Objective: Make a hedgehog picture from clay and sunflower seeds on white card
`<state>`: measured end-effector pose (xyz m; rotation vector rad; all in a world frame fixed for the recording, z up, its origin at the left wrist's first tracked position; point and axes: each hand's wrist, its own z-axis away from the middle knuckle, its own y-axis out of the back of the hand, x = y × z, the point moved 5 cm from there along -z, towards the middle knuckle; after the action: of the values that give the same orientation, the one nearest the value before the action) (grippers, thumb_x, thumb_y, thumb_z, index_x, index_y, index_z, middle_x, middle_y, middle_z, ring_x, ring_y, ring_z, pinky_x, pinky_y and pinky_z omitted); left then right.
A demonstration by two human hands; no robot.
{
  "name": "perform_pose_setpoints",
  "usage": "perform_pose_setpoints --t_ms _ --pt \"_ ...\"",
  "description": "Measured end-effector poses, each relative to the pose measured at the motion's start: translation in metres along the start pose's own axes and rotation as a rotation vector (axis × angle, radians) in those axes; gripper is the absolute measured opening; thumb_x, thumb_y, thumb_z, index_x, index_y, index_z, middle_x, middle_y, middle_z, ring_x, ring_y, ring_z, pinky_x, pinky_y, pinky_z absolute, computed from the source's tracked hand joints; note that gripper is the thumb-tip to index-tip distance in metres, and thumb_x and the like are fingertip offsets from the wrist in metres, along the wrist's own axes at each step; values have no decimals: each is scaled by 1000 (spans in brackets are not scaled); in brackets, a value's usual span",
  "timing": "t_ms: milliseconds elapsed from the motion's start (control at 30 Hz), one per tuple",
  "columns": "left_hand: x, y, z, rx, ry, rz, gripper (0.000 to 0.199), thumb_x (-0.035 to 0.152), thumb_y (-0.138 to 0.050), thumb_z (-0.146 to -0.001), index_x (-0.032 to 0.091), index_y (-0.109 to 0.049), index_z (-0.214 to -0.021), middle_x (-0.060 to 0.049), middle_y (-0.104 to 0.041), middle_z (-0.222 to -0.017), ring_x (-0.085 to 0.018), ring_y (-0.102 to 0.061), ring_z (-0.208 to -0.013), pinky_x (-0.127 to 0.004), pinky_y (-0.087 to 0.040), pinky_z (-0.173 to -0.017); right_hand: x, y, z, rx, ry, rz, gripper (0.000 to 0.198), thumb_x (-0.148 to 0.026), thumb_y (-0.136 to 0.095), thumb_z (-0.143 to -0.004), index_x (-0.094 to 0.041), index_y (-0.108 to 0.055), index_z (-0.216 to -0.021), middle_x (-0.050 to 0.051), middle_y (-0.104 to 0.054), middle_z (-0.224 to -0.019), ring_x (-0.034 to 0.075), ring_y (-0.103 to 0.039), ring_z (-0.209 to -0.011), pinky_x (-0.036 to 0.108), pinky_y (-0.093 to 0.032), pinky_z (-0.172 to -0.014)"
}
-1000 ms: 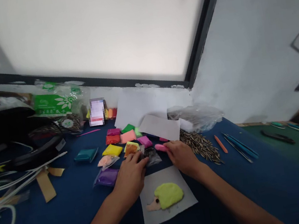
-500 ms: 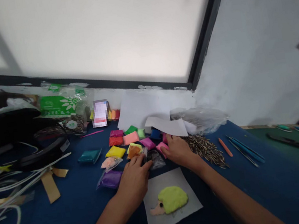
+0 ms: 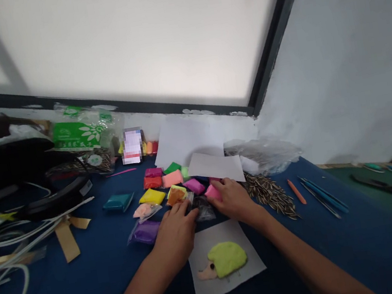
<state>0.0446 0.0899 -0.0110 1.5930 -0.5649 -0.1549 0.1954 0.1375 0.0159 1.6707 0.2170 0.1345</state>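
Note:
My right hand has its thumb and fingers closed around a pink clay packet. Forward of it, a white paper slip lies over part of the packets. My left hand rests with thumb and fingers apart beside an orange-brown packet and a dark clay packet in clear wrap. A purple packet touches its outer side. Between my forearms lies a white sheet bearing a flat hedgehog of yellow-green clay, with a pale pink snout and black eye.
Sunflower seeds are heaped right of my right hand, near an orange stick and blue tweezers. More packets, including a yellow one and a teal one, lie left. White cables and a phone are farther off.
The paper slip has settled flatter and now covers the blue packet. My right hand has drawn slightly nearer with the pink packet. My left hand has barely moved.

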Motion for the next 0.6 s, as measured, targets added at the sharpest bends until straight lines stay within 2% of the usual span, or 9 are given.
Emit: perform_pose_setpoints --t_ms 67,167,300,433,600 --pt "-2 1 0 12 29 -18 39 14 -48 -89 17 -63 -124 -16 -53 -138 -33 -49 -126 -47 -42 -102 -1 -1 2 -16 39 -43 50 -44 -59 -86 -18 -54 -129 17 -62 -114 29 -58 -106 36 -42 -89" --pt "-6 1 1 37 72 -30 39 15 -48 -89 15 -61 -125 -17 -52 -139 -32 -47 -129 -44 -41 -103 1 -3 6 -24 72 -119 47 -30 -64 -83 -18 -55 -128 13 -64 -113 26 -60 -105 33 -43 -89" --pt "-8 -2 1 69 70 -12 43 13 -48 -87 16 -58 -129 -17 -50 -141 -32 -46 -130 -45 -41 -104 4 6 15 61 69 -238 43 -19 -60 -84 -16 -56 -127 13 -63 -117 23 -59 -108 33 -42 -94" --pt "-9 -4 0 100 39 30 47 11 -48 -87 13 -55 -133 -20 -48 -142 -34 -45 -131 -47 -39 -106 4 23 29 157 73 -371 47 -21 -62 -84 -17 -55 -130 12 -63 -119 22 -60 -109 34 -43 -97" --pt "-8 -2 0 179 76 58 40 18 -49 -89 15 -60 -127 -20 -53 -134 -36 -47 -125 -51 -41 -101 2 23 47 150 80 -674 44 -31 -63 -84 -17 -60 -126 12 -65 -123 25 -59 -114 39 -44 -99"
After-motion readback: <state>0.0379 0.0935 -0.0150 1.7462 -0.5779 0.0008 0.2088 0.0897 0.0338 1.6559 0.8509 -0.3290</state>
